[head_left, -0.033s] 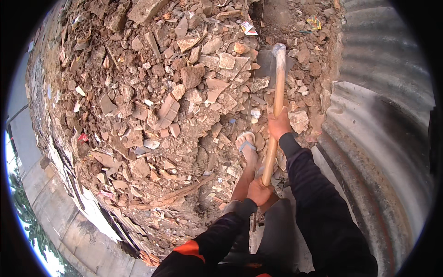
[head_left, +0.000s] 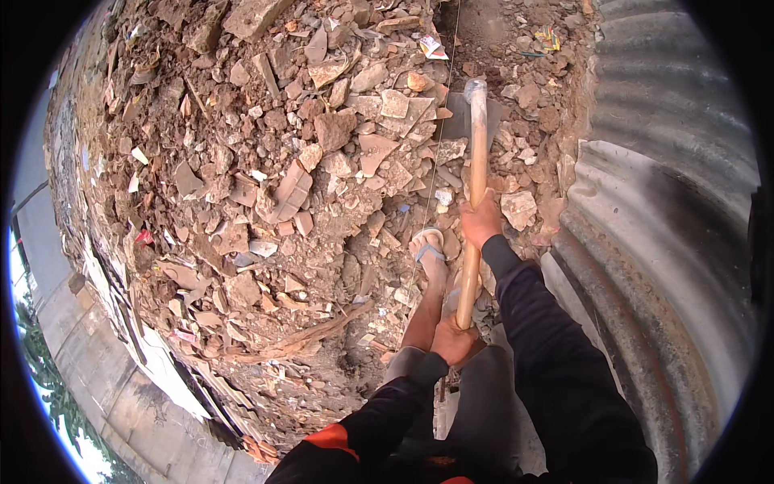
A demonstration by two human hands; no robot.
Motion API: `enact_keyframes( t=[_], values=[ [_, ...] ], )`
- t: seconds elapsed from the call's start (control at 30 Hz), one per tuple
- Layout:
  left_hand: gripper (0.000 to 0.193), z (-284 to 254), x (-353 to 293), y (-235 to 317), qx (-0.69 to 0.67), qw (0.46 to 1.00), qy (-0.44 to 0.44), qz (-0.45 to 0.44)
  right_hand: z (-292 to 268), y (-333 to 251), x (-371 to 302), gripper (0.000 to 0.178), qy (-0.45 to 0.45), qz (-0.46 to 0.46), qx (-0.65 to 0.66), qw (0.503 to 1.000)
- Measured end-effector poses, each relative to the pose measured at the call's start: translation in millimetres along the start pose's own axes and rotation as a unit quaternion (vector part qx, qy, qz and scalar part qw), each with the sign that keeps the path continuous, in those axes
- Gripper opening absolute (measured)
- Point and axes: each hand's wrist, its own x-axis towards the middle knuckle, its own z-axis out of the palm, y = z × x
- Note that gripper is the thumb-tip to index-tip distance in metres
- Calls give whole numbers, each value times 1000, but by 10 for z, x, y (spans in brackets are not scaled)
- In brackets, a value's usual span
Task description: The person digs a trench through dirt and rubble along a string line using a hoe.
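Observation:
Both of my hands grip the wooden handle of a hoe (head_left: 476, 169). My left hand (head_left: 454, 340) is closed round its near end, close to my knees. Farther up, about midway along the handle, my right hand (head_left: 481, 219) is wrapped round it. The hoe's grey metal head (head_left: 476, 87) lies at the far end, its flat blade resting low against soil and broken stones in a narrow trench. Part of the blade is hidden behind the handle.
A heap of rubble (head_left: 242, 161), with broken tiles and clods, rises on the left. Corrugated sheets (head_left: 669, 185) curve along the right. A thin string (head_left: 442, 129) runs over the trench edge. My sandalled foot (head_left: 429, 248) stands beside the handle.
The hoe and my right hand have shifted slightly to the left. Both hands keep their grip on the handle.

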Motion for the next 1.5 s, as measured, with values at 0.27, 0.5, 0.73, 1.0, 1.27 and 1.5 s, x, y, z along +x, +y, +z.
enact_keyframes(
  t=[0.27, 0.5, 0.73, 1.0, 1.27, 1.5],
  values=[
    [14, -3, -160, 239, 19, 998, -27, -52, -86, 236, -15, 62, -65, 32, 74, 995],
    [26, 15, -711, -119, 198, 980, 5, -36, -177, 674, -677, 43, -62, 57, 192, 978],
    [36, -220, -211, 29, 163, 982, -48, -84, 102, 868, -47, 59, 13, 55, 118, 991],
    [17, -383, -31, 127, 156, 979, -58, -115, -3, 565, -111, 69, -3, 71, 151, 986],
    [18, -413, -339, -561, -7, 998, 21, -54, 177, 123, -809, 69, -96, 18, 100, 990],
    [18, 61, -1474, 142, -76, 987, -99, -100, -275, 1099, -1127, 44, -107, 22, 79, 991]
  ],
)
